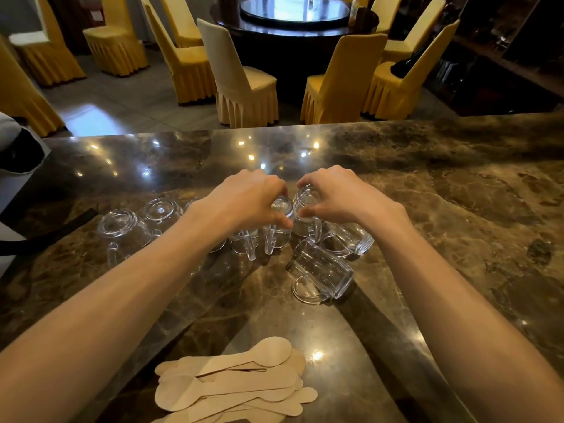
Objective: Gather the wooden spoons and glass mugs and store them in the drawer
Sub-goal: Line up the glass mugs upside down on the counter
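A polished brown marble counter fills the foreground of a banquet room. Beyond its far edge stand a dark round dining table and a ring of chairs in yellow skirted covers.

Two bare forearms reach across the stone to a cluster of clear glass mugs near its middle. The left hand is curled over the upturned base of one inverted mug, fingers and thumb clasping the glass. The right hand clasps a neighbouring inverted mug in the same way, and the two mugs stand just beside each other.

Two more mugs lie tipped on their sides to the right of that pair — one under the right wrist, the other nearer the camera with its handle toward the viewer. Further inverted mugs stand in a row to the left, among them one at the end and another beside it. Others are partly hidden behind the left forearm.

A loose pile of flat wooden spoons rests on the counter at the near edge, between the forearms and well apart from the glassware. A black strap lies at the far left.
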Available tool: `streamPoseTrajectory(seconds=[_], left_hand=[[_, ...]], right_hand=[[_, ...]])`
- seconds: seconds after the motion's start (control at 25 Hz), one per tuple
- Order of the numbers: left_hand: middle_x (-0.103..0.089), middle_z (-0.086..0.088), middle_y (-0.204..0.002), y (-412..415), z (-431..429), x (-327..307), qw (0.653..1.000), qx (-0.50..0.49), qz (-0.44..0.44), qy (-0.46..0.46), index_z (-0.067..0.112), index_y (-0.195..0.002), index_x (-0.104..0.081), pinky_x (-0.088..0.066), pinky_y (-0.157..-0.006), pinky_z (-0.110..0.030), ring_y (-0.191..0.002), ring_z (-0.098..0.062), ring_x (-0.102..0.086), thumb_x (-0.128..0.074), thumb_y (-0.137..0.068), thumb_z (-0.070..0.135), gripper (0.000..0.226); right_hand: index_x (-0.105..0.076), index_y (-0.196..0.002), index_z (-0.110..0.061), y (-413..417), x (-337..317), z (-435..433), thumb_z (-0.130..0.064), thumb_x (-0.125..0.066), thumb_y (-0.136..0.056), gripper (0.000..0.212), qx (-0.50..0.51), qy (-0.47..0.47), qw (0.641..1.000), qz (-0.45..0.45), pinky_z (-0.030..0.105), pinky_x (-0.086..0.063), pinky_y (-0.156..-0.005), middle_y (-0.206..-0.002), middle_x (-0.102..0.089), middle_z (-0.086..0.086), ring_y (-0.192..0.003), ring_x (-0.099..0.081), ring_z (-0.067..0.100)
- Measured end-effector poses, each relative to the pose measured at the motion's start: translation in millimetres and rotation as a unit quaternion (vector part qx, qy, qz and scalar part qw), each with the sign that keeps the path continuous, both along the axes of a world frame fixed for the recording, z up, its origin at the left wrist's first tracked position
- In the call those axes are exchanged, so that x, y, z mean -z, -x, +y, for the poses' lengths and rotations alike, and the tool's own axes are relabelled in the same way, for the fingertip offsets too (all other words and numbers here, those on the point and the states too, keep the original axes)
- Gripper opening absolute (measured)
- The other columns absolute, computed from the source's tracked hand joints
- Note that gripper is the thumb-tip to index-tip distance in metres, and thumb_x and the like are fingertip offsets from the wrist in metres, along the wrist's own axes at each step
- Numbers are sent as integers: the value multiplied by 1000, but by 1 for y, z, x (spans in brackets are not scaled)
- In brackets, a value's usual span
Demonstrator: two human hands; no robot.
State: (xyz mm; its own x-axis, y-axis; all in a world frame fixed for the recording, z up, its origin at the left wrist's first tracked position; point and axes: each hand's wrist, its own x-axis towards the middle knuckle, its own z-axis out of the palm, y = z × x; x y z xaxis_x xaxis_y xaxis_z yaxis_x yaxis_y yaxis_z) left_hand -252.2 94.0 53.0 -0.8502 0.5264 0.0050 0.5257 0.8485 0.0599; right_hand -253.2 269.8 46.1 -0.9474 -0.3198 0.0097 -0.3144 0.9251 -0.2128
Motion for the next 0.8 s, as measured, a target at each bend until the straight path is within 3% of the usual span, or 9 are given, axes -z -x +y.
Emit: streamPoseTrajectory(seconds=[0.4,0.56,0.68,0.8], left_hand=[[-66,-5,-111,-5,2,-1,1000,-14,0,19,25,-129,-50,-42,-70,-31,-99,-24,-62,-62,-72,64,70],[-65,-4,-117,-11,5,-3,999,-19,1,47,25,-132,-45,-48,-77,-35,-104,-24,-61,-59,-76,61,68],[-59,-2,-128,-22,7,-7,997,-15,28,65,22,-135,-41,-48,-87,-38,-114,-24,-56,-56,-79,60,70],[-52,1,-136,-43,12,-14,994,39,97,5,22,-136,-40,-44,-96,-34,-121,-20,-50,-56,-80,58,69]], right_hand=[[-53,-126,-24,5,4,-1,-42,-73,-75,58,-5,-11,1000,-8,32,-45,-78,-120,-62,3,-107,-58,24],[-51,-129,-26,2,3,1,-43,-74,-73,63,-2,8,1000,-10,33,-46,-81,-123,-61,3,-110,-57,23],[-45,-134,-26,-12,2,12,-52,-72,-70,74,14,72,997,8,36,-44,-93,-131,-57,0,-118,-53,20],[-50,-130,-24,-37,9,34,-57,-68,-70,71,78,173,979,74,35,-47,-94,-126,-60,-3,-112,-55,15]])
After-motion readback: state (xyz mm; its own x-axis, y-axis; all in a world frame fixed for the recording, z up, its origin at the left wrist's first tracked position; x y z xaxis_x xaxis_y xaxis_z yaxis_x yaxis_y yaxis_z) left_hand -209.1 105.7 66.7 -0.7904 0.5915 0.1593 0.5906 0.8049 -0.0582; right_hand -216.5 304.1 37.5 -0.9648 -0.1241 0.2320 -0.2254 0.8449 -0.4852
